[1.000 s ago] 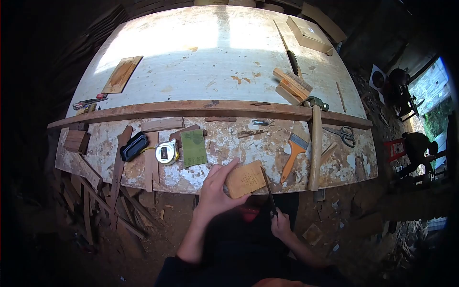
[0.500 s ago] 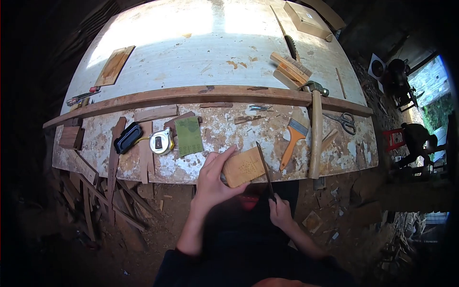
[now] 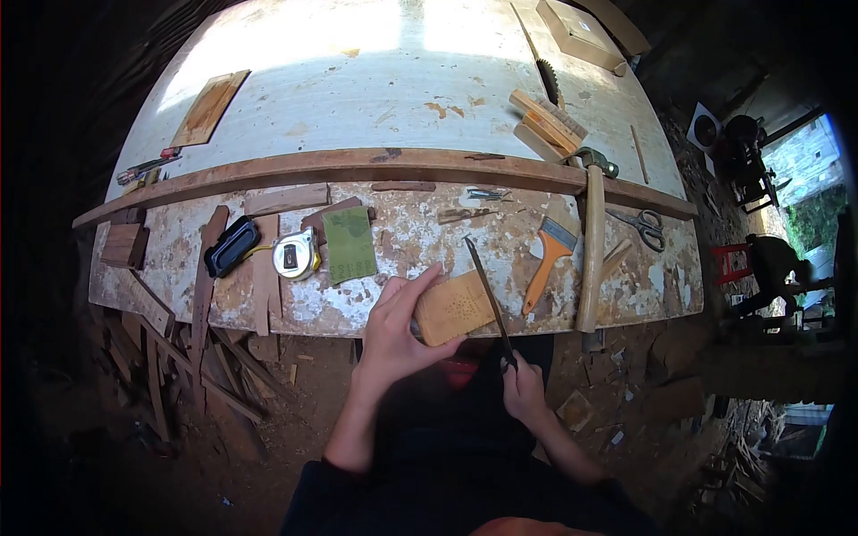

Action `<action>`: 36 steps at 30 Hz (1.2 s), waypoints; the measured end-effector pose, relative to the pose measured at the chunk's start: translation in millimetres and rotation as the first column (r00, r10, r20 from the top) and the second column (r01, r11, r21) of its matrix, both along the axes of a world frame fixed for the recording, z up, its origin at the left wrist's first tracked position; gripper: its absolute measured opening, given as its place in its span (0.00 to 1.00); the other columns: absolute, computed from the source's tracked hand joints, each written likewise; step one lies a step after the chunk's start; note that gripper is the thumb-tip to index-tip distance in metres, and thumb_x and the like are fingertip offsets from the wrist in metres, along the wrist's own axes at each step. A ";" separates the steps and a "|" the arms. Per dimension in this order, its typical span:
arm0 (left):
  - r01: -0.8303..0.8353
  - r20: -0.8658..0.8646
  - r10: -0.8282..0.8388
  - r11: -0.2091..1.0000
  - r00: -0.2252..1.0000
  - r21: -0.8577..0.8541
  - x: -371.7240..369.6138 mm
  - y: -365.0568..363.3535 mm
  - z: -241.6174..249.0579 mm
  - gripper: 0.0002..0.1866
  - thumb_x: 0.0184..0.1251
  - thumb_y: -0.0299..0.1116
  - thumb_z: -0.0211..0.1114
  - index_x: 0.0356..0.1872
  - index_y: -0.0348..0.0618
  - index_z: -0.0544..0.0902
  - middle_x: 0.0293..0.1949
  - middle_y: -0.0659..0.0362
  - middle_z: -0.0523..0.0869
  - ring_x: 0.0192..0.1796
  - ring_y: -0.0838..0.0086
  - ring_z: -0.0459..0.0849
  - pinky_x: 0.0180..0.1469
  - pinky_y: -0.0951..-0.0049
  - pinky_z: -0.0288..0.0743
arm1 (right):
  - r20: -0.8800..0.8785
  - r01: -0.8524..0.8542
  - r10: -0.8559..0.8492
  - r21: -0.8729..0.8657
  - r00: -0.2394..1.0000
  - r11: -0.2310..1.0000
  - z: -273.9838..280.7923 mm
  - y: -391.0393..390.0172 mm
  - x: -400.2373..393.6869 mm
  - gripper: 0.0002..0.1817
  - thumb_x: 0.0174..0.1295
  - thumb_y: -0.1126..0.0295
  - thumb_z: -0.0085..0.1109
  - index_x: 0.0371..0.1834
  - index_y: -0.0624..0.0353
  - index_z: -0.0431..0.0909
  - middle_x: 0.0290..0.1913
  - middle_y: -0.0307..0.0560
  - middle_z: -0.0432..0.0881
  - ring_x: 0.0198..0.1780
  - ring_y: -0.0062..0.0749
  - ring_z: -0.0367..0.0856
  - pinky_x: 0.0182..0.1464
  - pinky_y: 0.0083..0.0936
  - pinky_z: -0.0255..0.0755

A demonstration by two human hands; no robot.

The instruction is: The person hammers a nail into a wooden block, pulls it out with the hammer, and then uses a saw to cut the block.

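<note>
My left hand (image 3: 398,335) grips a small light-brown wooden block (image 3: 454,308) by its edges, thumb below and fingers above. A cluster of small dark dots marks the block's face. My right hand (image 3: 525,390) is closed around the handle of a long, thin dark file (image 3: 483,281), whose blade slants up to the left along the block's right edge. Just beyond the left hand lies a green sandpaper sheet (image 3: 350,246). A paintbrush (image 3: 547,263) with an orange handle rests to the right of the file.
On the worn workbench (image 3: 420,299) are a tape measure (image 3: 295,255), a black case (image 3: 234,246), a hammer (image 3: 592,241) and scissors (image 3: 639,228). A long wooden beam (image 3: 357,168) crosses the bench. Wood offcuts (image 3: 170,357) lean and lie at the left below it.
The file has slid forward along the block's right edge, its tip now farther up and left. The left hand still holds the block in nearly the same place. The view has shifted slightly.
</note>
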State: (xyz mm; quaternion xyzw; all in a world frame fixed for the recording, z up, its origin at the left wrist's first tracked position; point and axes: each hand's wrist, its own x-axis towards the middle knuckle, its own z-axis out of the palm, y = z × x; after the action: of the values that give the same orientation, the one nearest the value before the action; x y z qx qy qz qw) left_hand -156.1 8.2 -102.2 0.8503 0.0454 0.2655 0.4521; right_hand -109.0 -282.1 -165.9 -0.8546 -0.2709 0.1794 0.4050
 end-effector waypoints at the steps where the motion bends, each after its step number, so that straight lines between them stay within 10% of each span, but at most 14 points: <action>1: -0.011 0.006 0.011 1.000 1.000 0.011 3.5 2.5 2.0 0.53 0.42 0.34 0.91 0.77 0.37 0.78 0.56 0.51 0.93 0.52 0.58 0.87 0.58 0.62 0.85 | 0.009 -0.008 0.008 0.013 1.000 1.000 10.3 10.8 7.8 0.13 0.75 0.76 0.55 0.57 0.74 0.80 0.32 0.68 0.85 0.35 0.67 0.90 0.38 0.50 0.81; 23: 0.021 -0.047 -0.022 1.000 0.999 -0.018 1.6 3.1 -0.1 0.55 0.42 0.35 0.92 0.78 0.37 0.77 0.60 0.50 0.92 0.55 0.57 0.87 0.63 0.60 0.82 | -0.096 -0.029 0.029 0.011 0.995 1.000 -68.2 -36.2 -9.9 0.14 0.76 0.74 0.57 0.59 0.68 0.82 0.38 0.68 0.88 0.42 0.68 0.90 0.45 0.50 0.83; 36: -0.004 -0.038 0.004 1.000 0.999 -0.011 3.3 0.2 -2.2 0.53 0.43 0.36 0.92 0.77 0.37 0.78 0.58 0.49 0.91 0.56 0.57 0.87 0.64 0.60 0.82 | -0.081 0.005 -0.012 -0.079 0.997 0.997 3.6 5.9 6.8 0.16 0.76 0.73 0.57 0.60 0.72 0.81 0.38 0.68 0.88 0.42 0.68 0.90 0.46 0.53 0.83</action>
State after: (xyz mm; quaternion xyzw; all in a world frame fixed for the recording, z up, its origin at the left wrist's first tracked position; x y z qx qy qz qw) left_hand -152.8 8.3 -104.4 0.8526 0.0573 0.2498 0.4554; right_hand -102.2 -276.1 -162.3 -0.8631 -0.2431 0.2230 0.3823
